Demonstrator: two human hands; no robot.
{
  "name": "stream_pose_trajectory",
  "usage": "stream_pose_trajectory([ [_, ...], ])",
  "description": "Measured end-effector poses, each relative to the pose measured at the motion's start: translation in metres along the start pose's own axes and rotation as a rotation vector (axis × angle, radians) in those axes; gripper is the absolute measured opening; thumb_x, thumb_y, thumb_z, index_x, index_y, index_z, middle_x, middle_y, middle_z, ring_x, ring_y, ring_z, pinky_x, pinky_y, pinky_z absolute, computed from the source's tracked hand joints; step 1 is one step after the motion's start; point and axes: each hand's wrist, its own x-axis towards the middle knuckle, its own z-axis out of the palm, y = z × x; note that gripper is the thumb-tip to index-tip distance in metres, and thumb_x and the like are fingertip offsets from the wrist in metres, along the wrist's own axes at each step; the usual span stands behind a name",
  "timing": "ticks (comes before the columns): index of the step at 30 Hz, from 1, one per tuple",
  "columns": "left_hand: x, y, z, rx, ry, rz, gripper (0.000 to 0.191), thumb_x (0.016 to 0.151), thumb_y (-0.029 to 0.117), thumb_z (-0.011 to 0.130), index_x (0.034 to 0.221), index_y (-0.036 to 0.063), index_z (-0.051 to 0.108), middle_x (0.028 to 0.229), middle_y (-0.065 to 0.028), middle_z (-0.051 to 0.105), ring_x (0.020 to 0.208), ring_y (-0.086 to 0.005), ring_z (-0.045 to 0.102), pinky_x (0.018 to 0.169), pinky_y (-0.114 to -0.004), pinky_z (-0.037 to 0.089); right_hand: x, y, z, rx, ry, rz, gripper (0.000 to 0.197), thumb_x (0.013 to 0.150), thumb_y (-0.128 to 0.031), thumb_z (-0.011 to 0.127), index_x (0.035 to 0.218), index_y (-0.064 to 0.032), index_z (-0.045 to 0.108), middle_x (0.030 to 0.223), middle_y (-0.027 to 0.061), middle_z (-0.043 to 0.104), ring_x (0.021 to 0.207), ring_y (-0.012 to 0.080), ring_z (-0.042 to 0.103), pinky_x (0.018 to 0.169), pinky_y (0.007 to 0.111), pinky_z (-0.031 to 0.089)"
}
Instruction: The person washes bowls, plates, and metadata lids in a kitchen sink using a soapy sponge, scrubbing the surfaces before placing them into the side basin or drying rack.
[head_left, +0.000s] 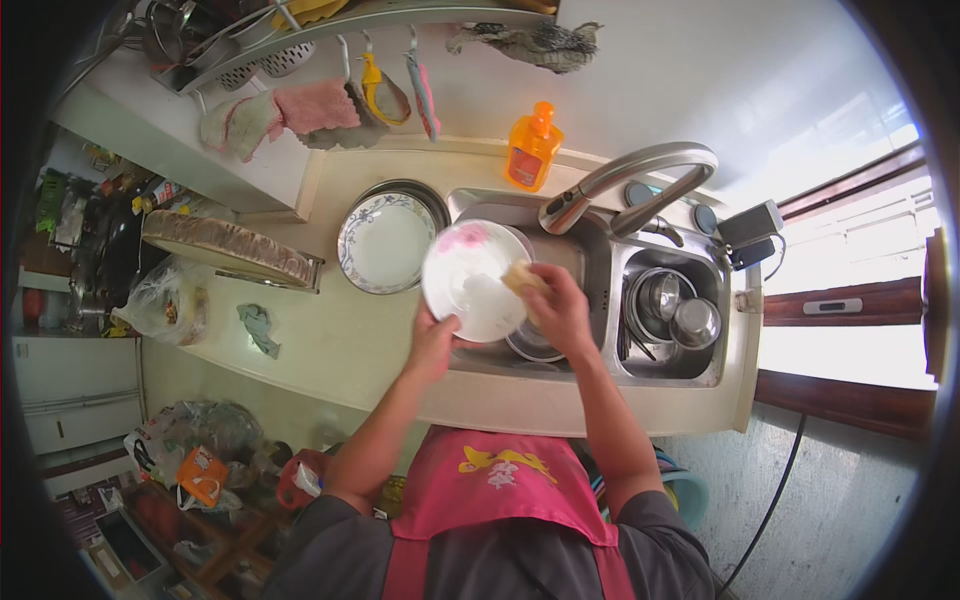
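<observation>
My left hand (435, 339) grips the lower left rim of a white plate (472, 292) with a pink floral patch, tilted above the left edge of the large sink basin (581, 274). In my right hand (559, 309) is a pale yellow sponge (519, 279), held at the plate's right rim. Beneath the plate, part of a metal-rimmed round vessel (536, 345) shows in the basin; the rest is hidden. Left of the sink, a white plate with a blue-grey floral rim (388, 241) rests on a dark-edged round pan or dish (420, 196).
An orange pump bottle (531, 154) stands behind the sink. The steel faucet (637, 187) arches over the basins. Metal bowls (664, 296) fill the small right basin. A round cutting board (225, 244) stands in a rack at left, near a crumpled green cloth (258, 330).
</observation>
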Motion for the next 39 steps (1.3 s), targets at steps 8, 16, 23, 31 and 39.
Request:
stream_pose_trajectory([
  [8, 0.022, -0.050, -0.001, -0.102, -0.147, -0.292, 0.079, 0.075, -0.007, 0.048, 0.148, 0.0160, 0.030, 0.131, -0.0162, 0.052, 0.108, -0.0401, 0.063, 0.067, -0.058, 0.064, -0.026, 0.050, 0.007, -0.275, -0.423, -0.297, 0.023, 0.078, -0.002, 0.066, 0.101, -0.0036, 0.068, 0.104, 0.0163, 0.067, 0.099, 0.0362, 0.064, 0.089, 0.043, 0.051],
  [16, 0.026, -0.052, 0.020, 0.017, -0.116, -0.347, 0.075, 0.073, -0.006, 0.049, 0.145, 0.0133, 0.038, 0.126, -0.0162, 0.055, 0.102, -0.0390, 0.065, 0.060, -0.053, 0.065, -0.023, 0.040, 0.025, -0.289, -0.280, -0.342, 0.024, 0.078, 0.000, 0.062, 0.101, -0.0051, 0.065, 0.102, 0.0166, 0.064, 0.097, 0.0378, 0.063, 0.088, 0.043, 0.052],
  [23, 0.026, -0.105, 0.022, -0.008, -0.222, -0.237, 0.073, 0.073, -0.006, 0.048, 0.143, 0.0124, 0.039, 0.122, -0.0156, 0.057, 0.103, -0.0385, 0.065, 0.064, -0.058, 0.063, 0.004, 0.059, 0.002, -0.440, -0.046, -0.297, 0.024, 0.080, 0.001, 0.059, 0.101, -0.0067, 0.065, 0.100, 0.0150, 0.063, 0.098, 0.0374, 0.060, 0.087, 0.044, 0.051],
  [31, 0.020, -0.091, 0.011, 0.080, -0.225, -0.261, 0.075, 0.071, -0.006, 0.048, 0.144, 0.0100, 0.037, 0.123, -0.0172, 0.057, 0.099, -0.0392, 0.066, 0.061, -0.055, 0.064, -0.004, 0.069, -0.022, -0.606, -0.155, -0.230, 0.027, 0.080, 0.002, 0.055, 0.105, -0.0030, 0.065, 0.102, 0.0157, 0.066, 0.099, 0.0369, 0.062, 0.091, 0.043, 0.051],
  [39, 0.017, -0.060, 0.017, 0.103, -0.080, -0.128, 0.072, 0.069, -0.008, 0.047, 0.138, 0.0102, 0.042, 0.121, -0.0095, 0.054, 0.104, -0.0277, 0.063, 0.062, -0.047, 0.066, -0.054, 0.066, -0.018, -0.727, -0.101, -0.250, 0.028, 0.074, -0.017, 0.078, 0.099, -0.0069, 0.069, 0.092, 0.0096, 0.065, 0.095, 0.0300, 0.059, 0.081, 0.047, 0.047],
])
